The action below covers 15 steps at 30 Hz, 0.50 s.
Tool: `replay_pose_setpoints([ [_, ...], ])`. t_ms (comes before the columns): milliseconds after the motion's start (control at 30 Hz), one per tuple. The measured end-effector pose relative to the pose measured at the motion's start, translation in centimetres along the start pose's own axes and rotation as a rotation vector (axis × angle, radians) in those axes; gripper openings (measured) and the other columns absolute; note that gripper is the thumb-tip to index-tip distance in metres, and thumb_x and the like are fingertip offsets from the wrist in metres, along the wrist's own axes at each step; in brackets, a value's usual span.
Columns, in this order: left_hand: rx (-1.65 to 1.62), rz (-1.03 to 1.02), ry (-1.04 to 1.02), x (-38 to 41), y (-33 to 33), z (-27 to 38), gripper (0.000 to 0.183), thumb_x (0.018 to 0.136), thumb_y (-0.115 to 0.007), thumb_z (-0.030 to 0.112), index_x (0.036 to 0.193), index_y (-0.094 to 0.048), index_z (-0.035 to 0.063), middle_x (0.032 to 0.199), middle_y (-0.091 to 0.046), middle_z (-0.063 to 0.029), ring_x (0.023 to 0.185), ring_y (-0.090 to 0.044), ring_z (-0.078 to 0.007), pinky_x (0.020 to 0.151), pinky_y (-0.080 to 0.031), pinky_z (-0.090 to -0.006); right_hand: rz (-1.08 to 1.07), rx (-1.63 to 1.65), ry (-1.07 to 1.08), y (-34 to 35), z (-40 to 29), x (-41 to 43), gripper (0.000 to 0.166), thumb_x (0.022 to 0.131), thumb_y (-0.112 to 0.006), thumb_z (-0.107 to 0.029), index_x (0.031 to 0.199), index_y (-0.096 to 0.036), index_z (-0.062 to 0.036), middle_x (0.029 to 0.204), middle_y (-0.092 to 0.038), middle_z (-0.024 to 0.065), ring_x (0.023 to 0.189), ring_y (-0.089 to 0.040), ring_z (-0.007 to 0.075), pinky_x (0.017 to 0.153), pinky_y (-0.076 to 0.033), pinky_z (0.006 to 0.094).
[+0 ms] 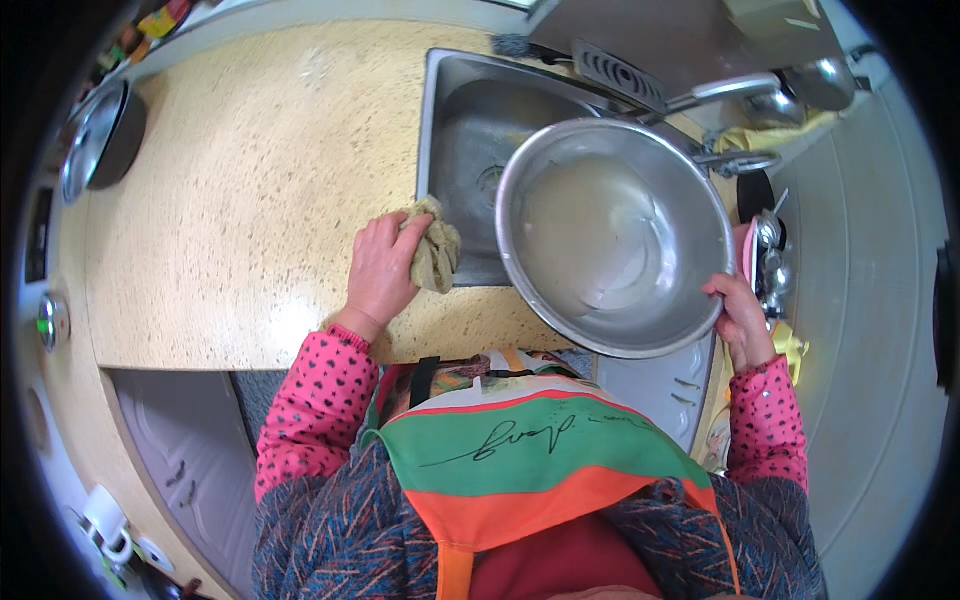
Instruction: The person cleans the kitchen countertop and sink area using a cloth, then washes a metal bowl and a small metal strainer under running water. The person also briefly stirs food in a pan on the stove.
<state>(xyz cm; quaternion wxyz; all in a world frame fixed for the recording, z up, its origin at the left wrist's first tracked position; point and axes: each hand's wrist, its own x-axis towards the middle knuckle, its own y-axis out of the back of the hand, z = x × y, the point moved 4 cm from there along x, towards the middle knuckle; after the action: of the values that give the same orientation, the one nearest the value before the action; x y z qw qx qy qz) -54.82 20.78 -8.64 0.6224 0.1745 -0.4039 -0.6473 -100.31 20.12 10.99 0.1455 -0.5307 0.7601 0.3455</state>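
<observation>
My left hand [388, 259] grips a crumpled olive-tan cloth [436, 251] at the left edge of a stainless steel sink [461, 161]. On the right, my right hand [736, 319] holds the rim of a large stainless steel basin [615, 232], thumb on the inner side. Cloudy liquid appears to lie in the basin's bottom. The basin overlaps the sink's right part and front edge, hiding much of it. The sink's drain shows just left of the basin.
A faucet [735, 160] projects behind the basin. Utensils [772, 255] stand along the right wall. A lidded dark pot [112, 142] sits at the far left of the speckled counter [247, 202]. A white mug [106, 514] is at lower left.
</observation>
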Motion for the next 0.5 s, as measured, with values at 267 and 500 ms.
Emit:
replay_pose_setpoints([
  [267, 0.015, -0.051, 0.006, 0.5, -0.5, 0.9, 0.059, 0.075, -0.075, 0.014, 0.131, -0.057, 0.0076, 0.123, -0.058, -0.0164, 0.114, -0.054, -0.0374, 0.096, -0.042, -0.0455, -0.218, 0.372, -0.004, -7.7, 3.0, 1.3, 0.029, 0.073, -0.063, 0.003, 0.102, -0.061, 0.0069, 0.082, -0.062, 0.0105, 0.068, -0.064, 0.0216, 0.062, -0.056, 0.0331],
  [500, 0.138, -0.212, -0.117, -3.9, -6.1, -5.2, 0.036, 0.097, -0.059, 0.028, 0.127, -0.065, 0.0082, 0.127, -0.066, -0.0143, 0.118, -0.059, -0.0332, 0.104, -0.043, -0.0460, -0.483, 0.515, -0.001, -22.2, 1.5, 3.4, 0.026, 0.074, -0.061, 0.003, 0.098, -0.064, 0.0091, 0.085, -0.066, 0.0138, 0.071, -0.068, 0.0240, 0.068, -0.059, 0.0371],
])
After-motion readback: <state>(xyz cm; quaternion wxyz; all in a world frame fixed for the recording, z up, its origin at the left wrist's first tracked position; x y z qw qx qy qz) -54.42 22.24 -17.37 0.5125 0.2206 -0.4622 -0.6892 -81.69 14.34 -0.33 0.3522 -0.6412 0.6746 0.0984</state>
